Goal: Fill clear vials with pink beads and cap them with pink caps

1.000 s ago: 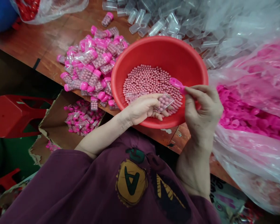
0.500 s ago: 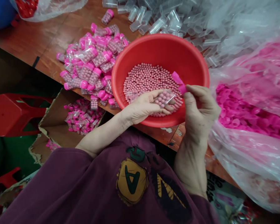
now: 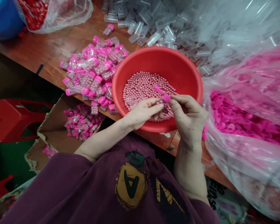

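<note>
Our right hand pinches a bright pink plastic cap above a red plastic basin of round pink beads; our left hand curls there, grip unclear. One slip could drop the cap among them.

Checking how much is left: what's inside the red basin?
The red basin holds pink beads and a clear vial partly under the left hand; the beads hide its floor.
</note>
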The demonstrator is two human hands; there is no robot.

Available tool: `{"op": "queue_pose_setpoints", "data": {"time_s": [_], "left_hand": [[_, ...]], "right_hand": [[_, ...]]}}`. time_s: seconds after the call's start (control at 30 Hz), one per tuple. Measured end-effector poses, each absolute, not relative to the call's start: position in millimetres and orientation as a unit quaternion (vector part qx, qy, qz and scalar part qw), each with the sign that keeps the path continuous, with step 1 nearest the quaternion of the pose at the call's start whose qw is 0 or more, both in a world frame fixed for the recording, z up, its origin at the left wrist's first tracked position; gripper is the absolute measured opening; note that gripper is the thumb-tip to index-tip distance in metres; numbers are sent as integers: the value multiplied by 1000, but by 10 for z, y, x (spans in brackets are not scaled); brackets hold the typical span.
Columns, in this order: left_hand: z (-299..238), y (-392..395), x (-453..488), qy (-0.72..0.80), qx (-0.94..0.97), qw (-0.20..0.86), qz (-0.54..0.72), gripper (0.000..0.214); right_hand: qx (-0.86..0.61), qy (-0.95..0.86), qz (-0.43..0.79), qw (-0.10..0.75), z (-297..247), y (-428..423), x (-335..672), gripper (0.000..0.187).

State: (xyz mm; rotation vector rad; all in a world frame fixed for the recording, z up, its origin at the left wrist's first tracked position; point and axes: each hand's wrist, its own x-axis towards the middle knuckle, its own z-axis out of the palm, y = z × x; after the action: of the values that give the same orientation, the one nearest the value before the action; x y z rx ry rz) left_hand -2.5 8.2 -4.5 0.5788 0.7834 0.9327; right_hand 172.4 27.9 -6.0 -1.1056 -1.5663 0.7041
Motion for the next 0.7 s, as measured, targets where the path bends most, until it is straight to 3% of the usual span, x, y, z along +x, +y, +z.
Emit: {"op": "queue_pose_setpoints", "data": {"time_s": [0.47, 0.7], "left_hand": [[-83, 59, -14, 335, 254, 776, 471, 39], [-32, 68, -9, 363, 247, 777, 452, 23]], "right_hand": [[-449, -710, 210, 500, -13, 212, 1729, 13], [-476, -739, 152, 452, -81, 246, 1748, 20]]}}
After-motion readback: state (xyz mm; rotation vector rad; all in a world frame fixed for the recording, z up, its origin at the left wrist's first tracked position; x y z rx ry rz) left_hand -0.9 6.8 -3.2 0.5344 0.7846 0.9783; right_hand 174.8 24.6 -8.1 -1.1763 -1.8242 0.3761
